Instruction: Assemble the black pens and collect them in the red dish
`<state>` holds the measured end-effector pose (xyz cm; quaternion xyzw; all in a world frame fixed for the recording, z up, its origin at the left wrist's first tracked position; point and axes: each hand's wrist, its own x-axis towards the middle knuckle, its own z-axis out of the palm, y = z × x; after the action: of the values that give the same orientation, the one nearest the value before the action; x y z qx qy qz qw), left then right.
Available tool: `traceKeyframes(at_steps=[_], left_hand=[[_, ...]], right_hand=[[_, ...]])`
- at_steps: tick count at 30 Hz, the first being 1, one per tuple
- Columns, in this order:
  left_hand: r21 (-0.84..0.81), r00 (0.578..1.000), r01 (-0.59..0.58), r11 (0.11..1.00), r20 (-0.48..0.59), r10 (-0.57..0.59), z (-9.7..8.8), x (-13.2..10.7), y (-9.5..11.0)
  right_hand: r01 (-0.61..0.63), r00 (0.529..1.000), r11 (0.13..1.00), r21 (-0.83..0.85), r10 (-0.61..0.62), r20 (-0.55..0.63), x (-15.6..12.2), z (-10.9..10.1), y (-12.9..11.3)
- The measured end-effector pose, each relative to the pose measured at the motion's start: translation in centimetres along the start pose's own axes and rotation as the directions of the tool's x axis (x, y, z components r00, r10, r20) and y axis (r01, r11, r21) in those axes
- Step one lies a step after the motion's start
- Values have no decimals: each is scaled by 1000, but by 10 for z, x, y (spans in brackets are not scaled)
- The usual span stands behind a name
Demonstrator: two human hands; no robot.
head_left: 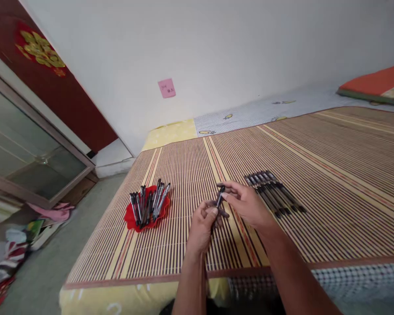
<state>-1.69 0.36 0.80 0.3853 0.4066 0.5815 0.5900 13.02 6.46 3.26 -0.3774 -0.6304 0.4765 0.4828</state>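
Note:
Between my two hands is a dark pen, tilted with its upper end away from me. My left hand is closed around the lower part of it. The thumb and fingers of my right hand pinch its upper end. Left of my hands stands a red scalloped dish with several pens leaning in it. To the right, several black pens lie side by side in a slanted row, partly behind my right hand and forearm.
A striped bamboo mat covers the bed under everything. A pink note is stuck on the white wall behind. An orange folded item lies at the far right. Clothes are piled near the floor at left.

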Motion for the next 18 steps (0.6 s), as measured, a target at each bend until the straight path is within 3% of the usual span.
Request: traceKeyframes(at_steps=[6,8,11,15,18], left_hand=[[102,999,26,994,43,-30,2,1,3],[97,999,28,995,-26,-26,-1,3,3],[137,973,-3,991,-229,34,-16,5,6],[376,867,-76,924,-432,247,-47,6,17],[623,718,-138,770,-473,511,-68,2,30]], right_hand=[[-69,998,996,-61,70,2,-1,3,-2],[-101,995,993,-66,100,-15,-1,3,-3],[-159,987,984,-85,157,-29,-1,2,-3],[-174,985,977,-124,175,-5,-2,-1,0],[-156,987,976,-153,160,18,-2,0,2]])
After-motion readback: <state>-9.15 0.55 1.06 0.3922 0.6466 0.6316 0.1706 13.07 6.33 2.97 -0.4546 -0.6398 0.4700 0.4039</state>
